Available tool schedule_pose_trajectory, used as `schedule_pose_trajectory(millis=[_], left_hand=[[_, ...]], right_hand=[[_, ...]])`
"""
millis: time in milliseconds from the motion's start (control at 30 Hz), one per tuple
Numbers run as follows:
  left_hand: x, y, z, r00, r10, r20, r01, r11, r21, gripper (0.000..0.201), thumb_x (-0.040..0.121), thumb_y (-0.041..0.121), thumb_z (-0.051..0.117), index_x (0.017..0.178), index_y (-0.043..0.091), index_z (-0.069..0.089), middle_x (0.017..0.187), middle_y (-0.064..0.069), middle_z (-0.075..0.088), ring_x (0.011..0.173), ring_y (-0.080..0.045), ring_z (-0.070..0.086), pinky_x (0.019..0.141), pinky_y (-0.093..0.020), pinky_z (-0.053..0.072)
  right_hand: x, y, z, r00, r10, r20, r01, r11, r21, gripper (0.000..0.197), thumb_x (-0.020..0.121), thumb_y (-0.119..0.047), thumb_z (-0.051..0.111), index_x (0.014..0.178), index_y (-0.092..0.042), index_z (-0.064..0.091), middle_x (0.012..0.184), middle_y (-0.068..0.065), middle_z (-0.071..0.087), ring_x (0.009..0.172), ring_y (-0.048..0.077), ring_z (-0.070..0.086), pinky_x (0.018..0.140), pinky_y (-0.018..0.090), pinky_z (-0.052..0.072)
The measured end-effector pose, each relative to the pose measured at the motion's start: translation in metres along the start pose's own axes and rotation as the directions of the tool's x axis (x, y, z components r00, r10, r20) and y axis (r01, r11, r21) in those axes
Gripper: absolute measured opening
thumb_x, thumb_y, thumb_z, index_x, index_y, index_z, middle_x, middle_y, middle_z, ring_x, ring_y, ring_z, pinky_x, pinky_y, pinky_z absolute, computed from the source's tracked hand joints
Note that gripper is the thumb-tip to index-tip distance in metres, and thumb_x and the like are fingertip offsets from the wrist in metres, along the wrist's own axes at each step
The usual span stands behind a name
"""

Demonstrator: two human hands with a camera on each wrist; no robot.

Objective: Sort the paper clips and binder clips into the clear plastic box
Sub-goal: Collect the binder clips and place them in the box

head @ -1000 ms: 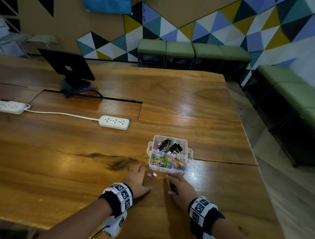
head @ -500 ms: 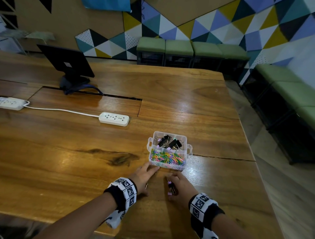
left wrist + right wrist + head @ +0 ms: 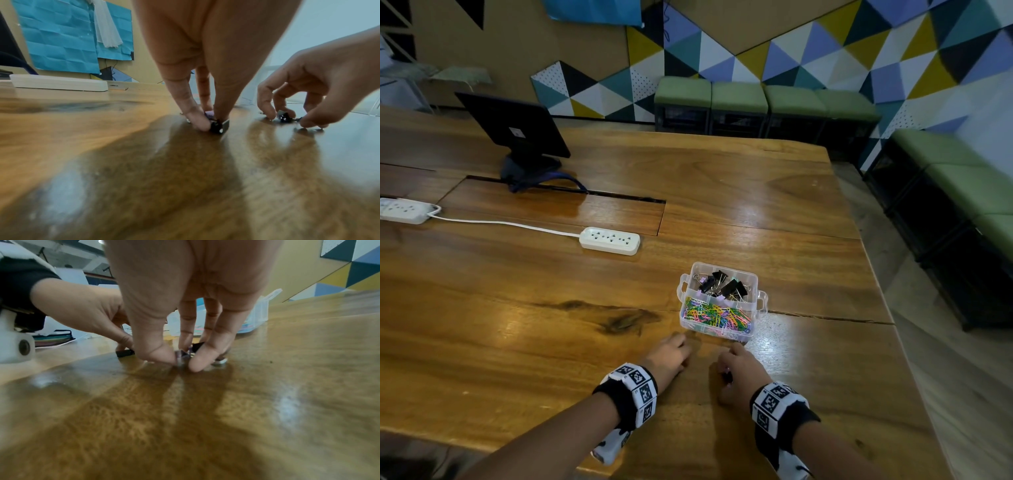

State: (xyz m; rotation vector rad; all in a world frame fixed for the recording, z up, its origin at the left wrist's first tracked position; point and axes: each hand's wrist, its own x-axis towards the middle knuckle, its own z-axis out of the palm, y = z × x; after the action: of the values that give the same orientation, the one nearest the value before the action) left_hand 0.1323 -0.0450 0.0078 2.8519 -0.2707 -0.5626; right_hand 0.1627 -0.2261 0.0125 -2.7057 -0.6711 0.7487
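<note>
Sitting on the wooden desk, the clear plastic box appears in the head view with black binder clips in its far compartment and bright paper clips in the near one. Just in front of it the left hand and right hand are lowered to the desk side by side, fingers curled down; what they hold is hidden beneath them here. A white power strip and a dark monitor stand farther off. From the left wrist, the left hand pinches a small dark binder clip between fingertip and thumb against the desk, with something pale purple half hidden behind the fingers; the right hand beside it is closed around another small dark clip, blurred. From the right wrist, the right hand pinches a small clip between thumb and fingers; its colour is hard to make out. The left hand grips a dark clip, and the box shows mostly hidden behind the fingers.
</note>
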Motion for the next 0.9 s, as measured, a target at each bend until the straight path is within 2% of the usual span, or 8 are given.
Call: schedule_pose_trajectory(millis=[133, 267, 400, 467, 600, 700, 767, 900], left_hand=[[-0.002, 0.0, 0.002, 0.999, -0.048, -0.001, 0.048, 0.998, -0.043, 0.023, 0.088, 0.009, 0.049, 0.108, 0.003, 0.057, 0.126, -0.014, 0.044, 0.114, -0.028, 0.048, 0.093, -0.034, 0.038], [0.006, 0.007, -0.003, 0.996, -0.082, 0.028, 0.085, 0.987, -0.136, 0.021, 0.084, 0.001, 0.052, 0.103, 0.004, 0.06, 0.125, -0.011, 0.045, 0.11, -0.027, 0.052, 0.092, -0.034, 0.041], [0.012, 0.009, -0.008, 0.994, -0.107, 0.018, 0.108, 0.978, -0.178, 0.019, 0.088, 0.002, 0.054, 0.101, 0.006, 0.066, 0.122, -0.009, 0.051, 0.113, -0.024, 0.052, 0.094, -0.032, 0.043], [0.008, 0.005, -0.006, 0.993, -0.115, -0.001, 0.112, 0.972, -0.205, 0.019, 0.088, 0.003, 0.052, 0.1, 0.007, 0.067, 0.12, -0.008, 0.053, 0.114, -0.023, 0.052, 0.094, -0.029, 0.042], [0.001, 0.001, -0.004, 0.994, -0.104, -0.024, 0.094, 0.958, -0.272, 0.022, 0.089, 0.004, 0.048, 0.098, 0.008, 0.068, 0.101, 0.002, 0.049, 0.111, -0.02, 0.055, 0.091, -0.025, 0.041], [-0.004, 0.001, -0.002, 0.995, -0.098, -0.003, 0.093, 0.953, -0.289, 0.021, 0.089, 0.011, 0.049, 0.101, 0.012, 0.067, 0.112, -0.002, 0.058, 0.106, -0.017, 0.057, 0.087, -0.023, 0.044], [-0.007, 0.002, -0.001, 0.997, -0.082, 0.007, 0.08, 0.955, -0.284, 0.02, 0.088, 0.018, 0.055, 0.105, 0.015, 0.064, 0.117, -0.003, 0.057, 0.104, -0.015, 0.058, 0.082, -0.021, 0.044], [-0.01, 0.002, 0.0, 0.997, -0.052, 0.054, 0.062, 0.974, -0.218, 0.03, 0.085, 0.021, 0.064, 0.114, 0.016, 0.06, 0.124, -0.003, 0.049, 0.112, -0.018, 0.052, 0.092, -0.026, 0.044]], right_hand=[[0.002, -0.004, -0.001, 1.0, -0.013, 0.001, 0.013, 0.997, -0.082, 0.025, 0.078, -0.003, 0.056, 0.099, -0.016, 0.051, 0.117, 0.004, 0.048, 0.102, 0.023, 0.052, 0.084, 0.03, 0.05], [0.005, -0.001, -0.008, 1.0, 0.011, -0.003, -0.011, 0.997, -0.078, 0.025, 0.08, 0.001, 0.053, 0.081, -0.022, 0.043, 0.115, 0.004, 0.05, 0.1, 0.022, 0.054, 0.083, 0.029, 0.05], [0.01, 0.009, -0.014, 0.999, 0.034, -0.032, -0.034, 0.999, -0.002, 0.039, 0.078, 0.003, 0.051, 0.059, -0.028, 0.038, 0.096, -0.003, 0.047, 0.086, 0.016, 0.049, 0.079, 0.025, 0.047], [0.009, 0.011, -0.017, 0.999, 0.037, -0.033, -0.036, 0.998, 0.044, 0.035, 0.076, 0.0, 0.052, 0.059, -0.029, 0.043, 0.089, -0.005, 0.05, 0.083, 0.013, 0.05, 0.076, 0.021, 0.048], [0.008, 0.009, -0.037, 0.998, 0.027, -0.059, -0.017, 0.985, 0.173, 0.031, 0.078, -0.003, 0.059, 0.062, -0.029, 0.052, 0.078, -0.009, 0.052, 0.071, 0.004, 0.05, 0.061, 0.01, 0.044], [0.017, 0.007, -0.07, 0.993, 0.055, -0.105, -0.021, 0.952, 0.306, 0.032, 0.078, 0.002, 0.061, 0.064, -0.026, 0.054, 0.075, -0.002, 0.057, 0.066, 0.009, 0.055, 0.057, 0.013, 0.049], [0.029, 0.009, -0.092, 0.981, 0.099, -0.164, -0.031, 0.928, 0.372, 0.028, 0.077, 0.004, 0.064, 0.069, -0.023, 0.058, 0.081, 0.004, 0.063, 0.071, 0.015, 0.064, 0.057, 0.016, 0.053], [0.061, 0.02, -0.115, 0.948, 0.176, -0.266, -0.042, 0.896, 0.442, 0.023, 0.079, -0.001, 0.065, 0.075, -0.024, 0.063, 0.082, 0.0, 0.065, 0.064, 0.01, 0.063, 0.046, 0.009, 0.046]])
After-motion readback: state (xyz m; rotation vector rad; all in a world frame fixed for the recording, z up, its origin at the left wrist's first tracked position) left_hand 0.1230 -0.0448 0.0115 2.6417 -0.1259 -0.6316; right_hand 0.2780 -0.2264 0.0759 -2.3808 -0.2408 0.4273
